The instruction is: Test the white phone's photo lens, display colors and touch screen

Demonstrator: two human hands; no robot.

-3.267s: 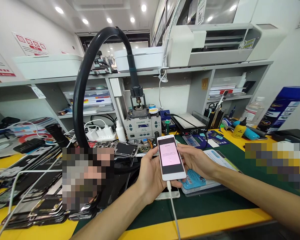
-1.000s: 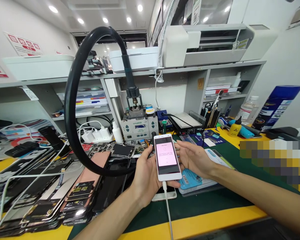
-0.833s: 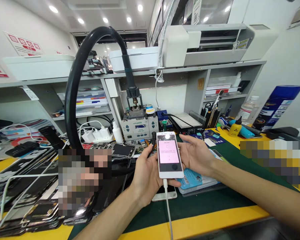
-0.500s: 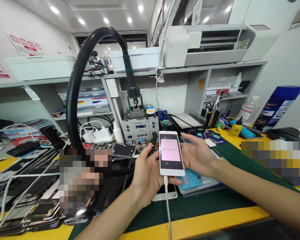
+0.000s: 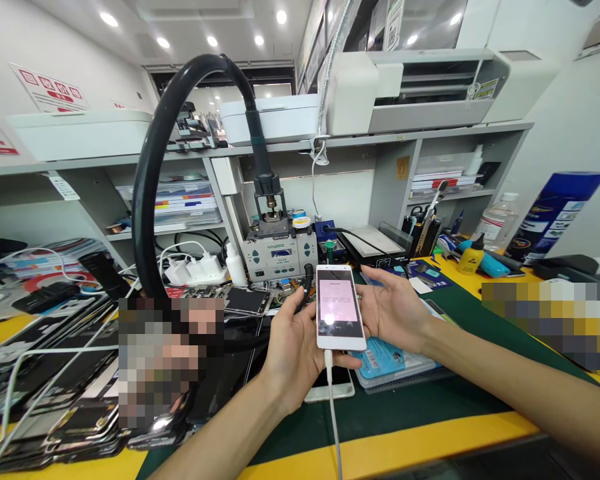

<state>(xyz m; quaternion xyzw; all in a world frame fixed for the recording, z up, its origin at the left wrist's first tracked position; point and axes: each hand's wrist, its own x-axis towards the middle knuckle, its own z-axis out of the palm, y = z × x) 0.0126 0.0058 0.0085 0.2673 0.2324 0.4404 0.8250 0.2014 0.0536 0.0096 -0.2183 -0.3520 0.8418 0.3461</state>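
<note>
A white smartphone (image 5: pixel 339 307) is held up over the bench, its screen lit with a pale pink panel and a bright reflection low on the glass. My left hand (image 5: pixel 293 353) cradles it from below and the left, fingertips showing under its lower right corner. At the phone's right edge, my right hand (image 5: pixel 393 307) supports it with fingers partly hidden behind, thumb raised clear of the screen. A white charging cable (image 5: pixel 333 413) is plugged into the bottom end and runs down toward me. Beneath my hands lies another phone (image 5: pixel 337 390), mostly covered.
A blue packet (image 5: pixel 387 360) lies on the green mat (image 5: pixel 430 400). Stacked phone parts (image 5: pixel 75 420) crowd the left, beside a thick black hose (image 5: pixel 143 187) arching up to a soldering station (image 5: pixel 280 257). A yellow bottle (image 5: pixel 471 257) and a blue spray can (image 5: pixel 555 213) stand right.
The smartphone has shifted slightly left and tilted a little, and a bright reflection now shows on its screen. Both hands stay almost where they were.
</note>
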